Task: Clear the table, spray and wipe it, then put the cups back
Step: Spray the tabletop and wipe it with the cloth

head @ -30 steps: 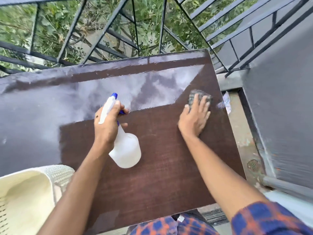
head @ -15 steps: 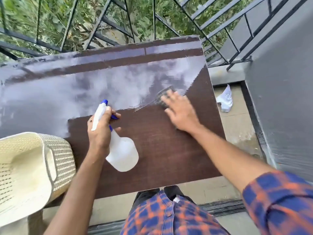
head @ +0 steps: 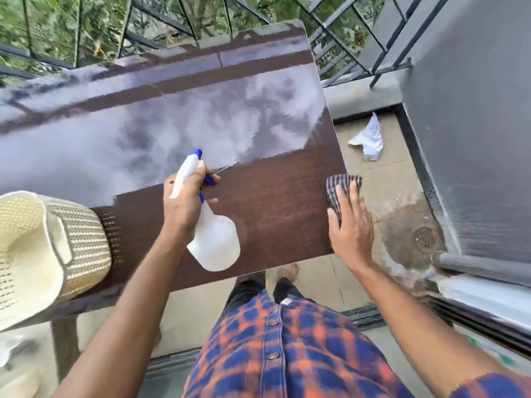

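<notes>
A dark brown table [head: 275, 202] fills the middle of the view, its far half glossy with sky reflection. My left hand [head: 184, 205] grips a white spray bottle [head: 214, 242] with a blue nozzle by its neck, a finger at the trigger, bottle held just above the table. My right hand [head: 352, 228] lies flat with straight fingers on a dark striped cloth [head: 337, 186] at the table's right edge. No cups are in view.
A cream woven plastic basket [head: 83, 239] stands at the table's left end. A black metal railing [head: 344, 47] runs behind the table. On the tiled floor to the right lie a white crumpled rag [head: 369, 139] and a round drain [head: 423, 238]; a grey wall [head: 474, 110] rises beyond.
My right hand has slid the cloth from the middle of the table back to its right edge. The left hand keeps its grip on the bottle. The view has tilted further down.
</notes>
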`<act>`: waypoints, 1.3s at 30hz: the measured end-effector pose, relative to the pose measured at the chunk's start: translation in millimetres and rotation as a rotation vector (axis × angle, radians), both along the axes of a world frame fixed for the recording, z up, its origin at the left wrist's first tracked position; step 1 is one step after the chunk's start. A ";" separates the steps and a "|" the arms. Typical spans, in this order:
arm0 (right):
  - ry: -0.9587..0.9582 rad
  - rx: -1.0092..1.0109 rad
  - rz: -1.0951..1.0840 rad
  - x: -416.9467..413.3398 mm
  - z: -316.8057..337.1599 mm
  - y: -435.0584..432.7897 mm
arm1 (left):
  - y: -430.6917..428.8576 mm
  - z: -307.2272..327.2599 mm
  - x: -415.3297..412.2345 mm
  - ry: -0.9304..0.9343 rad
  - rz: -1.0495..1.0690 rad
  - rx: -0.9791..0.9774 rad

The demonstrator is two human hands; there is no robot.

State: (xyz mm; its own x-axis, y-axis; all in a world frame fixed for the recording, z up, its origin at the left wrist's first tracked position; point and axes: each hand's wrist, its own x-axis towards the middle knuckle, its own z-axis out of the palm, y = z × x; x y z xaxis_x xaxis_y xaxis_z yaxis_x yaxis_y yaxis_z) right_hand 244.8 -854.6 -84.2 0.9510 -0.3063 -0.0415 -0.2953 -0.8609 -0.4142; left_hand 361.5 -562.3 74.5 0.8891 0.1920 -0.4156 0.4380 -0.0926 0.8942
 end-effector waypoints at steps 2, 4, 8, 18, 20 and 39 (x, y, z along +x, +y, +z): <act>0.013 -0.017 -0.034 -19.1 -1.4 5.4 | 1.9 -1.4 -9.1 0.002 -0.051 -0.001; 0.034 -0.028 -0.093 -22.3 -1.8 13.7 | 7.5 -1.7 -21.1 0.007 -0.074 0.010; 0.029 -0.039 -0.010 -19.3 0.2 57.7 | 29.0 -1.5 -48.2 0.007 -0.044 0.066; 0.033 -0.016 1.195 -19.6 7.3 259.4 | 106.1 -2.2 -137.7 -0.007 0.245 0.077; 0.023 -0.018 1.316 -0.8 2.9 269.0 | 122.1 0.6 -151.3 -0.001 0.312 0.080; -0.084 0.023 1.435 -10.1 -2.3 344.0 | 238.8 -7.9 -223.8 0.023 0.533 -0.011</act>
State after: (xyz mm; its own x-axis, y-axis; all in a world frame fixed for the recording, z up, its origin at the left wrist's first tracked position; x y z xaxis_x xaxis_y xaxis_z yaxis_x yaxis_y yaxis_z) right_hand 234.8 -510.6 -86.5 0.4314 0.9014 0.0374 0.8316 -0.3812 -0.4040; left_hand 137.6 -323.5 66.6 0.6601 0.6097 -0.4387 0.4416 0.1575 0.8833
